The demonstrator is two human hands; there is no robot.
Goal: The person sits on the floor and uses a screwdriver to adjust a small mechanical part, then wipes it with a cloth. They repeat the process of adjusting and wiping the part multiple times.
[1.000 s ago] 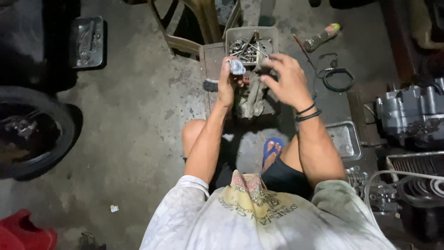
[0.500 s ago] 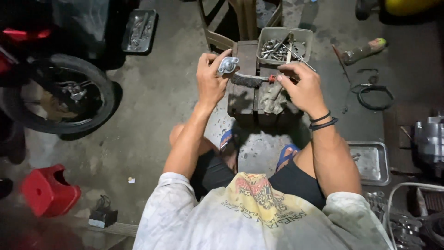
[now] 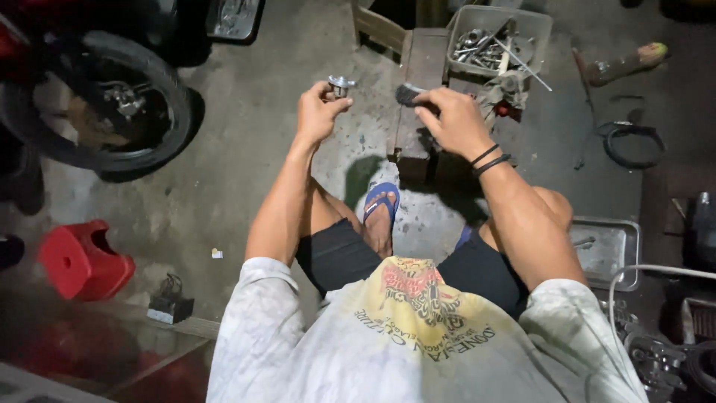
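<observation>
My left hand [image 3: 319, 112] pinches a small round metal part [image 3: 341, 83] between thumb and fingers, held out over the concrete floor. My right hand [image 3: 455, 119], with black bands on the wrist, grips a dark-bristled brush [image 3: 409, 94] whose head sticks out to the left over a low wooden block [image 3: 415, 127]. The two hands are apart, the part to the left of the brush. My foot in a blue sandal [image 3: 380, 205] rests on the floor below the block.
A clear plastic tub [image 3: 537, 30] of bolts and tools sits behind the block. A motorcycle wheel [image 3: 112, 112] stands at left, a red stool [image 3: 78, 257] lower left, a metal tray [image 3: 608, 250] at right, a black cable loop [image 3: 630, 145] beyond.
The view has swung left. My left hand has carried the metal part out to the left, away from my right hand and the brush, which stayed over the wooden block.
</observation>
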